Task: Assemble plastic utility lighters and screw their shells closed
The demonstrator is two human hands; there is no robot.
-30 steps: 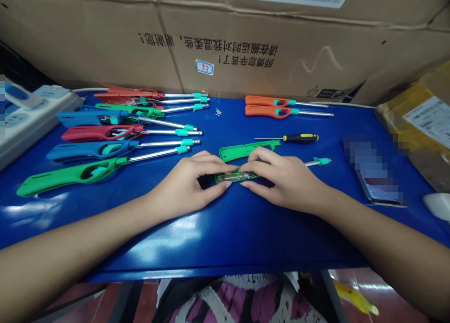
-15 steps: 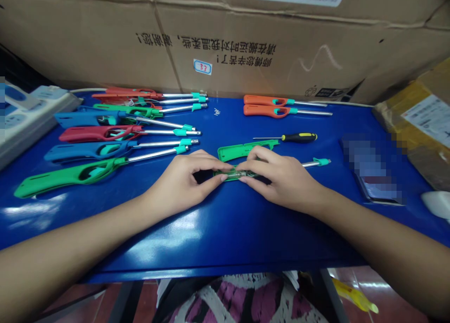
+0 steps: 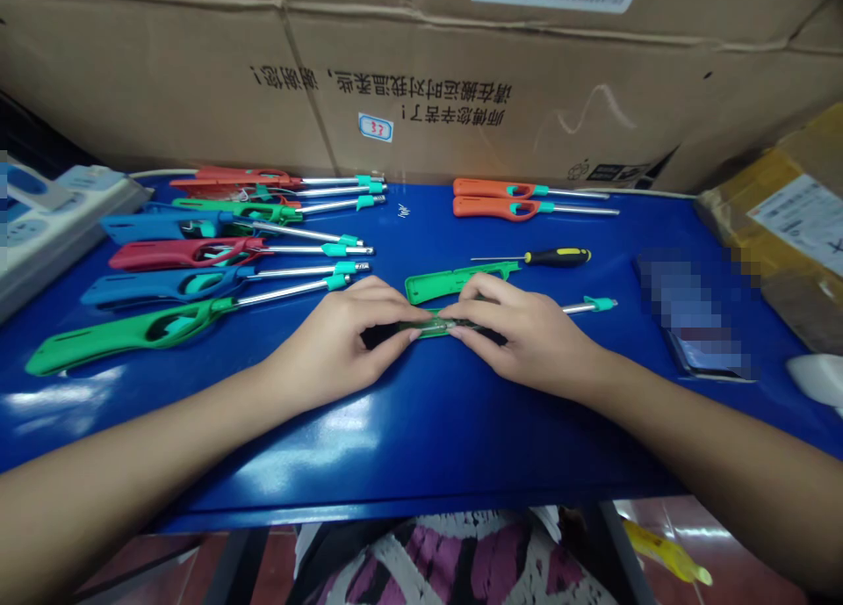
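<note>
Between my hands lies an opened green lighter (image 3: 433, 327), its inner parts showing and its metal tube with a teal tip sticking out to the right. My left hand (image 3: 356, 333) pinches its left end with thumb and fingers. My right hand (image 3: 527, 333) grips it farther along, thumb and fingertips close to the left ones. The fingers hide much of the lighter. Just behind it rests a loose green half shell (image 3: 438, 283). A black and yellow screwdriver (image 3: 558, 257) lies beyond the shell.
Several long lighters, among them a green one (image 3: 132, 333) and a red one (image 3: 188, 252), lie at the left. Two orange lighters (image 3: 487, 207) are at the back. A blurred phone (image 3: 695, 324) and a taped box (image 3: 783, 227) stand right; a power strip (image 3: 53, 227) is left.
Both hands keep their pinch on the green lighter, with only slight finger movement. The whole view has shifted a little.
</note>
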